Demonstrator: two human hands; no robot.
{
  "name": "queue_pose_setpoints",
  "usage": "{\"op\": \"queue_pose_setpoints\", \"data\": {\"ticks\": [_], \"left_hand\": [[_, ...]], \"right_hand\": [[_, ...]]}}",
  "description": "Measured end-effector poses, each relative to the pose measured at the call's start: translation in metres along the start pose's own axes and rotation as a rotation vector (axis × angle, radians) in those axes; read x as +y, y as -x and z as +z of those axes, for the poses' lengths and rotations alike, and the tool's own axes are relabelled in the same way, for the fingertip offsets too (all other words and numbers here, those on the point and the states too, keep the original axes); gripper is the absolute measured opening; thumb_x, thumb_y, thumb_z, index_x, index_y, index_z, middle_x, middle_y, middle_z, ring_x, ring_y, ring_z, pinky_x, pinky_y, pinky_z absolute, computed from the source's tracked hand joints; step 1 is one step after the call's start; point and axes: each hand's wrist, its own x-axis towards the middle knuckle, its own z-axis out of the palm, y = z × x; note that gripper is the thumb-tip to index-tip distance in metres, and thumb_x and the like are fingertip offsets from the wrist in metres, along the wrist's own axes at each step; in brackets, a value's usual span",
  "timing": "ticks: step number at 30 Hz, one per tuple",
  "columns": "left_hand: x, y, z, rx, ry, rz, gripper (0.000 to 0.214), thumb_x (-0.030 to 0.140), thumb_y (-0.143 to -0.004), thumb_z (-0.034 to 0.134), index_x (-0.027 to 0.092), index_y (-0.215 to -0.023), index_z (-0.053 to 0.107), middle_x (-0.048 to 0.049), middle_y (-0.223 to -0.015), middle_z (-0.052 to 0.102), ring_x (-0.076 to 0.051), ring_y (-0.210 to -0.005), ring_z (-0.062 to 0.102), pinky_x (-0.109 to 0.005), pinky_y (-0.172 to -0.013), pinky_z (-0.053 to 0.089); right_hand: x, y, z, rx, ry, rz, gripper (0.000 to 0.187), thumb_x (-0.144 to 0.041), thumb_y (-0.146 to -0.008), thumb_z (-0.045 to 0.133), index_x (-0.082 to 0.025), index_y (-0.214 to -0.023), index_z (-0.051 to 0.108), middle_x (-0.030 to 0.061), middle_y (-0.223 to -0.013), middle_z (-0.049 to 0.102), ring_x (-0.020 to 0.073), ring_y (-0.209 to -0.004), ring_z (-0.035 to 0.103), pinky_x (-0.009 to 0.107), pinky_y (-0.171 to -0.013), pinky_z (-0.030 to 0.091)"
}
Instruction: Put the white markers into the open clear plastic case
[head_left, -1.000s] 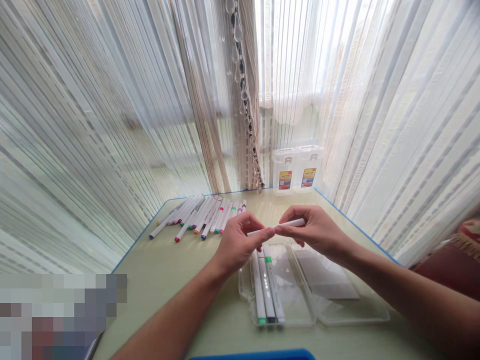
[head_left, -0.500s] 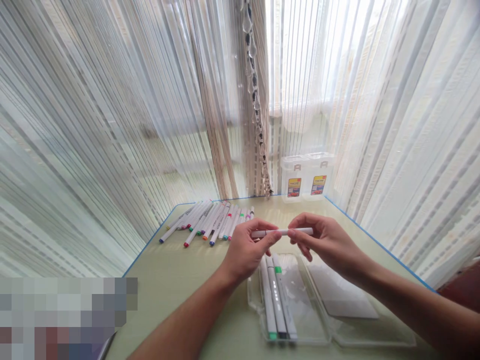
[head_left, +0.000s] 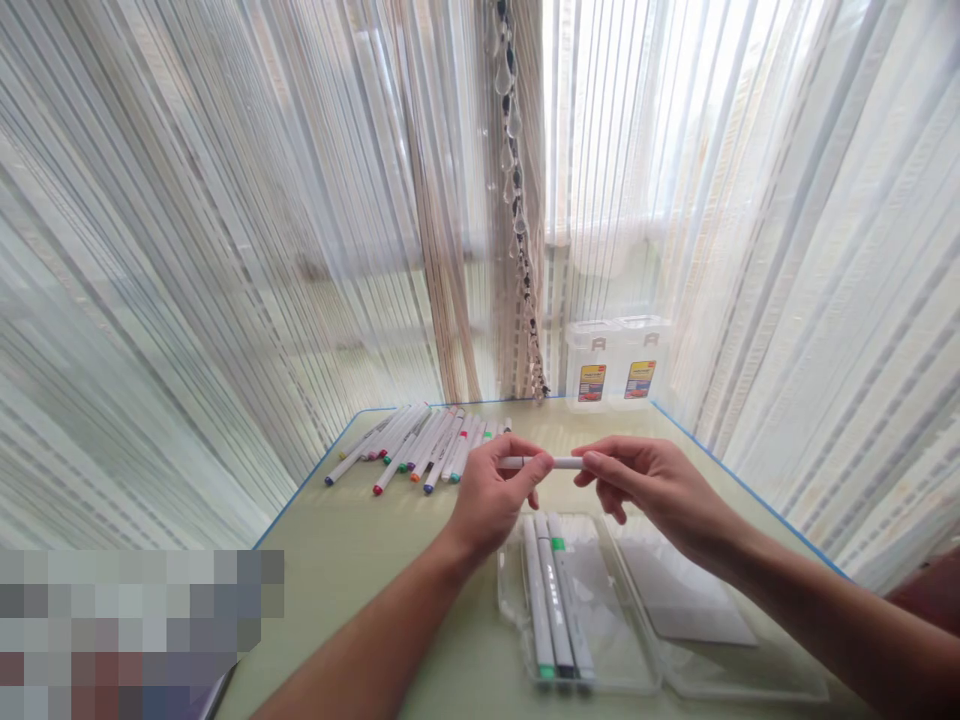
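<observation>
A white marker (head_left: 567,463) lies level between my two hands, above the far end of the clear plastic case. My left hand (head_left: 499,490) grips its left part between thumb and fingers. At the other end, the thumb and fingers of my right hand (head_left: 637,475) pinch the marker's tip. Below them the open case (head_left: 630,686) rests on the table, its lid (head_left: 780,685) folded out to the right. Three markers (head_left: 553,600) lie side by side along the case's left part, with green and dark ends toward me.
A loose pile of white markers with coloured ends (head_left: 412,445) covers the table's far left. Two clear cases with yellow labels (head_left: 619,370) stand upright at the back right. String curtains (head_left: 300,200) hang around the green table (head_left: 337,560). A blurred patch hides the lower left.
My right hand's fingers have shifted outward to the marker's right end, so more of its middle shows between my hands. The view has moved slightly.
</observation>
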Motion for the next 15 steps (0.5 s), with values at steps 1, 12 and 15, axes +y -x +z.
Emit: {"op": "queue_pose_setpoints", "data": {"ticks": [1,12,15], "left_hand": [[-0.0005,-0.0013,-0.0009,0.012,0.036,-0.004,0.030,0.039,-0.077,0.075,0.012,-0.079,0.063,0.0018,-0.060,0.055,-0.008,-0.048,0.053,-0.021,-0.047,0.043],[0.0003,-0.0048,-0.0048,0.037,0.268,-0.063,0.034,0.041,-0.073,0.079,0.015,-0.077,0.058,0.0056,-0.053,0.048,-0.006,-0.044,0.042,-0.021,-0.044,0.042],[0.0015,-0.0050,-0.0050,0.049,0.294,-0.068,0.033,0.040,-0.073,0.079,0.015,-0.076,0.057,0.0051,-0.054,0.049,-0.006,-0.045,0.043,-0.022,-0.045,0.043]], "right_hand": [[-0.0004,-0.0002,-0.0001,-0.018,-0.040,0.010,0.036,-0.047,-0.081,0.073,-0.013,-0.092,0.074,0.0104,-0.081,0.073,0.0100,-0.049,0.055,0.023,-0.043,0.044],[-0.0018,0.0010,-0.0016,-0.149,-0.172,0.052,0.043,-0.046,-0.086,0.069,-0.018,-0.117,0.070,0.0168,-0.104,0.074,0.0139,-0.052,0.062,0.027,-0.044,0.046],[-0.0023,-0.0002,-0.0017,-0.110,-0.218,0.084,0.044,-0.043,-0.082,0.074,-0.017,-0.117,0.072,0.0169,-0.100,0.075,0.0121,-0.051,0.059,0.026,-0.045,0.045]]}}
